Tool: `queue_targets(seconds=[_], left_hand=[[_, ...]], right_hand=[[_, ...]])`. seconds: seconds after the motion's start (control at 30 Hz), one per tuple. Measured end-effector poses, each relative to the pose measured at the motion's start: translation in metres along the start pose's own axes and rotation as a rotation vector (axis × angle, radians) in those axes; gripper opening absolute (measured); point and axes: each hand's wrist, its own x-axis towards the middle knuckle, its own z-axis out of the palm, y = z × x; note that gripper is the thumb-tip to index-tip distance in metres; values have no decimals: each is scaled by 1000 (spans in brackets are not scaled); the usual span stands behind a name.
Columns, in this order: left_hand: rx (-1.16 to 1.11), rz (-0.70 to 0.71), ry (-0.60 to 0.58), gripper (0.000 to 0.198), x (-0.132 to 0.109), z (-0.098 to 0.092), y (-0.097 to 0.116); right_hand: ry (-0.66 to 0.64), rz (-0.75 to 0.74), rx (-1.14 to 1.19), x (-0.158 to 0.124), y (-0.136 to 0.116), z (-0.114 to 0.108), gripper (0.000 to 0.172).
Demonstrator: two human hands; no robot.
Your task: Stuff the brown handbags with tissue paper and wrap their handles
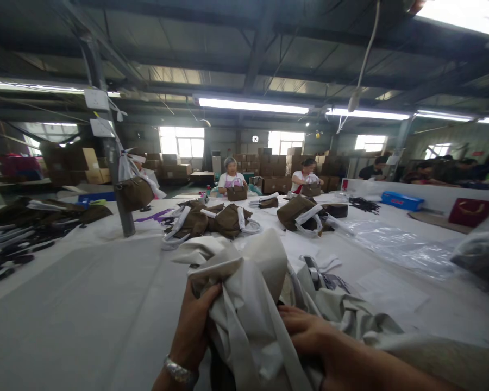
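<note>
A pale grey-white fabric bag (250,288) lies bunched on the white table (85,304) right in front of me. My left hand (195,323), with a metal bracelet at the wrist, is closed on the bag's left edge. My right hand (305,328) rests on the fabric at the right, fingers pressed into the folds. White straps hang down between my hands. Part of the bag hides my fingertips.
Several brown bags with white straps (228,220) sit mid-table. Clear plastic sheets (395,244) lie at right, with a blue box (402,200) and a red bag (470,211) beyond. A metal post (114,179) stands at left. Two people work at the far end.
</note>
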Motion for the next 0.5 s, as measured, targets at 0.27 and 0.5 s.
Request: queue_targets(seconds=[0.27, 0.5], left_hand=[[295, 405, 82, 63, -47, 21, 17], [263, 391, 16, 53, -57, 21, 30]], right_hand=[[337, 169, 861, -17, 45, -2, 116], [323, 243, 1049, -2, 51, -17, 125]])
